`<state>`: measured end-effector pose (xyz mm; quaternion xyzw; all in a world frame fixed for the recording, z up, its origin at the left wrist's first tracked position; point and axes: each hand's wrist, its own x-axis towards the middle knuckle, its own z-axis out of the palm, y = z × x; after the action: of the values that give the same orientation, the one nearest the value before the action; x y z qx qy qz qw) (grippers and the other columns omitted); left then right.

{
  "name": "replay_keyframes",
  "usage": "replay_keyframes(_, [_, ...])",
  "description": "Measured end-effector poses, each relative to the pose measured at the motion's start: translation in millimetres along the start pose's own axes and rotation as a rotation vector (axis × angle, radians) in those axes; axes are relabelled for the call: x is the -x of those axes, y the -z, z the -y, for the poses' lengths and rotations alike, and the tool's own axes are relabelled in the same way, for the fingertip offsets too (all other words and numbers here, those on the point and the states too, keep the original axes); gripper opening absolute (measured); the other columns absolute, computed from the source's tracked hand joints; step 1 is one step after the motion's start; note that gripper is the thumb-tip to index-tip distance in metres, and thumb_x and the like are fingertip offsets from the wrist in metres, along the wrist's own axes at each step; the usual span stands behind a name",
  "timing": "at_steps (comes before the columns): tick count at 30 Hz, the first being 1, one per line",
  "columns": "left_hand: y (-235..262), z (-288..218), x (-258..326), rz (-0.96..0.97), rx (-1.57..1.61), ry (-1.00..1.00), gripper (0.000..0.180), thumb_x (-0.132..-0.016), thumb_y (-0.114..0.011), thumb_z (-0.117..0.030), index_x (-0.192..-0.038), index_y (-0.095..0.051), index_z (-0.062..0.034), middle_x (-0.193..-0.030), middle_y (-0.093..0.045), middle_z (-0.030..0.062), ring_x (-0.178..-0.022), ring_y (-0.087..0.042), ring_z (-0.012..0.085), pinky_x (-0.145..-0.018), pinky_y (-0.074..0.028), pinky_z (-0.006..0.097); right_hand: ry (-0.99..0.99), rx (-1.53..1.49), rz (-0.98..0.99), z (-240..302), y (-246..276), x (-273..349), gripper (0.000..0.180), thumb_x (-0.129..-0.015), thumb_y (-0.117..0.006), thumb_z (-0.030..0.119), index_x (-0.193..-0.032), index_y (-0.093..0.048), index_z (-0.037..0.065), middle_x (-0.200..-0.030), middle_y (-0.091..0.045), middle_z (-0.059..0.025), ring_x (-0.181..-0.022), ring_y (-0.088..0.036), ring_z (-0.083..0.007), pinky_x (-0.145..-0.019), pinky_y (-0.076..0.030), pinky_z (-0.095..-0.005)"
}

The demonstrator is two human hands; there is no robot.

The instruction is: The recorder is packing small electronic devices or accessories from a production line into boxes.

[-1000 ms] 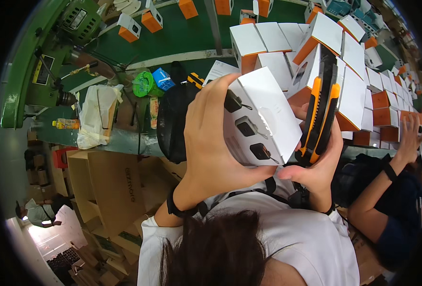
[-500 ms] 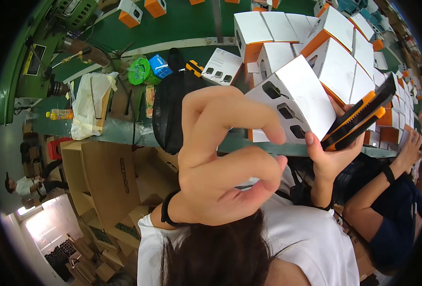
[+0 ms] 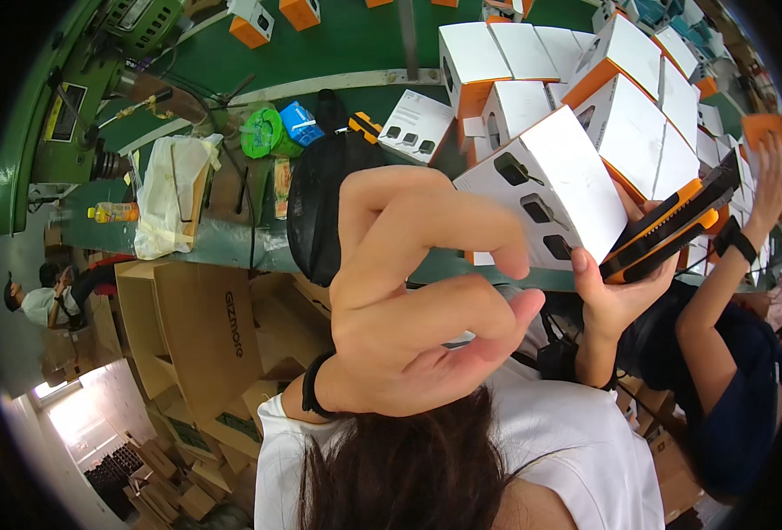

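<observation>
Item: white carton with cut-out windows and orange base (image 3: 546,190), raised above the green bench (image 3: 356,44). Judged light, stiff-walled, crushable at the windows; best gripped on its solid edges. Right hand (image 3: 616,296) held it from beneath together with an orange-and-black utility knife (image 3: 669,231). Left hand (image 3: 417,309) was loose, fingers curled, holding nothing. Stacked white cartons (image 3: 621,97) crowded just behind; a co-worker's arm (image 3: 718,291) was near at right.
</observation>
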<state>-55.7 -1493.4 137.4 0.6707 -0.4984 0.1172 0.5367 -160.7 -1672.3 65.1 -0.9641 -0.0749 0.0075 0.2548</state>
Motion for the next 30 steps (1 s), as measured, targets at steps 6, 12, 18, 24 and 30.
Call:
replay_keyframes(6, [0, 5, -4, 0.019, 0.002, -0.082, 0.032, -0.049, -0.080, -0.002, -0.062, -0.056, -0.0183, -0.099, -0.053, 0.0077, -0.085, -0.044, 0.0237, -0.068, -0.031, 0.034, 0.001, 0.051, -0.023, -2, 1, 3, 0.038, -0.079, -0.062, 0.032, -0.104, -0.058, 0.003, -0.069, -0.057, -0.0106, -0.058, -0.056, -0.0263, -0.051, -0.043, -0.0353])
replay_keyframes(12, [-22, 29, 13, 0.089, 0.139, 0.251, 0.095, -0.050, -0.087, -0.020, -0.133, -0.044, -0.0015, -0.128, -0.047, 0.0184, -0.115, -0.047, 0.0353, -0.096, -0.039, 0.039, 0.009, 0.146, -0.057, 12, -3, 1, 0.039, -0.078, -0.062, 0.033, -0.103, -0.059, 0.004, -0.069, -0.056, -0.0099, -0.058, -0.056, -0.0258, -0.052, -0.043, -0.0351])
replay_keyframes(18, [-49, 22, 45, -0.146, 0.068, 0.364, 0.110, -0.047, -0.088, -0.034, -0.137, -0.036, 0.0017, -0.130, -0.048, 0.0187, -0.117, -0.047, 0.0355, -0.098, -0.035, 0.043, 0.022, 0.214, -0.056, 35, -9, -2, 0.039, -0.077, -0.063, 0.035, -0.102, -0.060, 0.004, -0.069, -0.056, -0.0093, -0.059, -0.056, -0.0254, -0.052, -0.042, -0.0349])
replay_keyframes(24, [-8, 30, 43, -0.055, -0.033, 0.391, 0.093, -0.041, -0.082, -0.025, -0.125, -0.048, 0.0000, -0.114, -0.058, 0.0166, -0.100, -0.057, 0.0349, -0.088, -0.041, 0.039, 0.108, 0.215, -0.005, 11, 21, 22, 0.040, -0.076, -0.063, 0.036, -0.101, -0.061, 0.005, -0.069, -0.055, -0.0087, -0.059, -0.055, -0.0250, -0.052, -0.042, -0.0347])
replay_keyframes(30, [15, 29, 53, 0.165, 0.103, 0.378, 0.093, -0.041, -0.079, -0.024, -0.125, -0.048, -0.0003, -0.115, -0.057, 0.0158, -0.099, -0.056, 0.0337, -0.085, -0.041, 0.038, 0.155, 0.209, 0.044, 2, 67, 14, 0.040, -0.074, -0.063, 0.037, -0.100, -0.061, 0.006, -0.069, -0.055, -0.0080, -0.059, -0.055, -0.0246, -0.052, -0.042, -0.0346])
